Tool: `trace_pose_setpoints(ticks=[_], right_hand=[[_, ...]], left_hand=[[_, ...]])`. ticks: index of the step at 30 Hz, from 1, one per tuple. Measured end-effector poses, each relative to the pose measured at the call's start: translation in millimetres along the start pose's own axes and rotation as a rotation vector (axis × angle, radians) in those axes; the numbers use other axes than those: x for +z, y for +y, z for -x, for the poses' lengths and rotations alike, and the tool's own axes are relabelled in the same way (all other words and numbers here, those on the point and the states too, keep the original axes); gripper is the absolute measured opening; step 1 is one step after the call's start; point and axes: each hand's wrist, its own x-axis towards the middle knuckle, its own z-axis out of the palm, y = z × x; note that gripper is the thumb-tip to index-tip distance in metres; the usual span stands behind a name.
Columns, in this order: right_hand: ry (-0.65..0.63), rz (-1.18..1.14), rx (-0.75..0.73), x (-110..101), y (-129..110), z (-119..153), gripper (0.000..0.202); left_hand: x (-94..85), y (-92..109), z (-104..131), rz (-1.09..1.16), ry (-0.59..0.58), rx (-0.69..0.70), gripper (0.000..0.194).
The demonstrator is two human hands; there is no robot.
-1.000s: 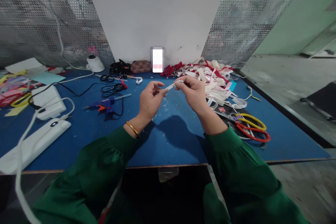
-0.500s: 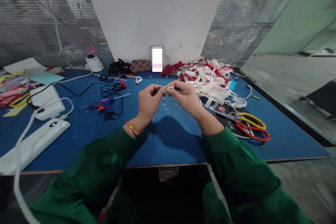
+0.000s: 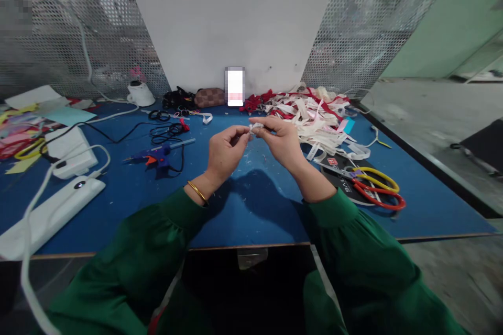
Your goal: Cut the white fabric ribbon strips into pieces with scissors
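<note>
A small whitish ribbon piece is held up between my two hands, above the middle of the blue table. My left hand pinches its left end with thumb and forefinger. On the other side, my right hand grips the piece between thumb and fingers. The fingertips of both hands nearly meet, and they partly cover the piece, so its exact shape is unclear.
A blue glue gun lies left of my hands. Scissors with yellow and red handles rest on a black pad at right. Behind are a ribbon pile, a lit phone and a checkered pouch. A white power strip lies at left.
Both hands have shifted slightly to the right with the whitish piece. The fingers of my right hand have changed their hold a little.
</note>
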Motion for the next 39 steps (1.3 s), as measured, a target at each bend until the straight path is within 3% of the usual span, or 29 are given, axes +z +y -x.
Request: trace_pose_setpoints(ticks=[7, 13, 20, 23, 26, 36, 39], right_hand=[[-0.011, 0.009, 0.025, -1, -2, 0, 0.008], [0.032, -0.104, 0.099, -6, -2, -4, 0.005], [0.083, -0.174, 0.087, -11, 5, -8, 0.006], [0.083, -0.169, 0.082, -11, 7, -8, 0.006], [0.073, -0.164, 0.083, -12, 7, -8, 0.006], [0.027, -0.205, 0.083, -10, 1, -6, 0.007], [0.017, -0.207, 0.087, -10, 0, -6, 0.008]], left_hand=[[-0.9, -5, -2, 0.022, -0.06, -0.048, 0.01], [-1.4, -11, -8, 0.191, -0.017, -0.15, 0.007], [-2.0, -5, -6, 0.192, -0.106, -0.101, 0.006], [-1.9, -4, -4, 0.048, -0.072, -0.03, 0.019], [-1.6, -5, -4, 0.007, -0.038, -0.044, 0.023], [0.4, -11, -6, 0.056, 0.055, -0.115, 0.015], [0.0, -12, -7, 0.079, 0.033, -0.108, 0.009]])
